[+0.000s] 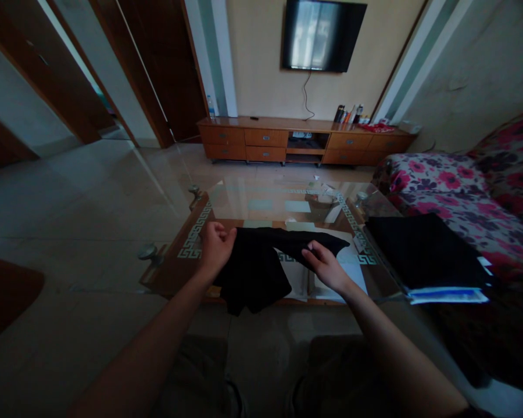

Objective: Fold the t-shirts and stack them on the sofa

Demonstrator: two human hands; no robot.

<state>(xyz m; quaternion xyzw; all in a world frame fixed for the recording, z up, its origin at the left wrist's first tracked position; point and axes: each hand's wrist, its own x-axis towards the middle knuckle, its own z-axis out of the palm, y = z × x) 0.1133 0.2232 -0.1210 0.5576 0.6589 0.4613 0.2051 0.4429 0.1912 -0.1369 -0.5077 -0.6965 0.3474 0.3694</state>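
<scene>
A black cloth (257, 270) hangs between my two hands above a glass-topped coffee table (265, 203). My left hand (217, 247) is closed on its upper left corner, with the thumb against the fingers. On the right, my right hand (325, 264) pinches the lower edge of a strip that stretches sideways and ends in a point. The wider left part of the cloth droops toward the table's near edge. White sheets (337, 278) lie on the table beneath and behind the cloth.
At the table's right stands a black folded stack (427, 249) with white and blue edges. Beyond it is a flowered sofa (444, 174). A long wooden cabinet (265, 139) with bottles on top runs along the far wall, below a television (322, 38).
</scene>
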